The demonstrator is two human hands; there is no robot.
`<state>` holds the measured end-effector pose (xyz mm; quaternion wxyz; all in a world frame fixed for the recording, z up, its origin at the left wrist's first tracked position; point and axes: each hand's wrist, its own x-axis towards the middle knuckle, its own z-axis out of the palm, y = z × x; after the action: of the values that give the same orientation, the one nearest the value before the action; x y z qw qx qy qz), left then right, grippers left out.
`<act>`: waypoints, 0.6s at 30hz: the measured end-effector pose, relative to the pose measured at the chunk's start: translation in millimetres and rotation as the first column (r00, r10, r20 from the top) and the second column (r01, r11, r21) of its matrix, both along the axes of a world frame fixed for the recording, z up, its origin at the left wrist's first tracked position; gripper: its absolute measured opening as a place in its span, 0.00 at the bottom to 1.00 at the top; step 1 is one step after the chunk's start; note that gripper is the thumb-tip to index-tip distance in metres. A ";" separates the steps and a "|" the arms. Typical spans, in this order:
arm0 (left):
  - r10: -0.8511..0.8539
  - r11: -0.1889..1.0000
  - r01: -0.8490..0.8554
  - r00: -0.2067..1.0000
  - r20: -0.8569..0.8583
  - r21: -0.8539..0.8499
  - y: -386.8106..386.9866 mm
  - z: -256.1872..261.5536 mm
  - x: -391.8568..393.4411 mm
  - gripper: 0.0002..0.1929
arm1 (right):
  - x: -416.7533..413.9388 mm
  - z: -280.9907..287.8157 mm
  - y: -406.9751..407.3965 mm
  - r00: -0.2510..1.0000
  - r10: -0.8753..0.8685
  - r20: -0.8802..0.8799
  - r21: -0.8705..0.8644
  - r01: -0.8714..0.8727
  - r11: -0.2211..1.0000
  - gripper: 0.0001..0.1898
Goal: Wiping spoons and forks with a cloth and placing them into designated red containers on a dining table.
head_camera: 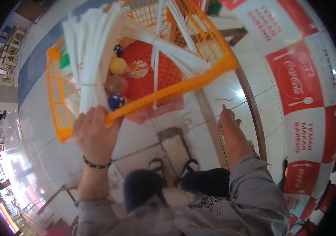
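Observation:
My left hand, with a beaded bracelet at its wrist, grips the near left rim of an orange plastic basket. The basket is tilted, and its mesh shows a red plastic crate beyond. Upright at its left stands a thick bundle of white sticks tied with bands. Another white bundle slants across the right side. Between them lie a yellow ball, a blue patterned ball and a translucent ball. My right hand hangs low at the right, apart from the basket; its fingers are mostly hidden.
A red and white checked cloth with writing hangs along the right. Brown metal legs stand beside my right arm. A thin object shows against the tiled floor. My sandalled feet are below, and chairs stand far left.

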<state>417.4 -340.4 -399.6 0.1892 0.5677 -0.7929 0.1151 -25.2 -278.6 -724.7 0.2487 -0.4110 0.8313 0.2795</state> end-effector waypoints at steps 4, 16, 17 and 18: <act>0.026 0.999 -0.027 0.999 -0.042 -0.023 4.5 -8.8 2.8 0.16 | -17.8 -40.6 -11.3 0.998 -0.034 -0.056 0.111 0.040 0.993 0.40; 0.053 0.988 -0.081 0.977 -0.207 -0.128 18.4 -34.8 27.7 0.16 | -67.9 -162.7 -37.8 0.975 0.157 -0.159 0.091 -0.144 0.985 0.29; 0.054 0.989 -0.081 0.977 -0.208 -0.124 19.4 -39.3 27.6 0.16 | -73.3 -170.4 -40.2 0.974 0.158 -0.160 0.095 -0.144 0.985 0.29; 0.162 0.985 -0.172 0.960 -0.227 -0.022 20.3 -36.9 27.1 0.17 | -79.0 -176.7 -43.9 0.967 0.180 -0.177 0.112 -0.162 0.980 0.31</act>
<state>444.5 -320.1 -436.5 0.2789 0.6378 -0.7132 0.0824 -104.2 -322.5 -901.3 0.1642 -0.4408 0.7977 0.3773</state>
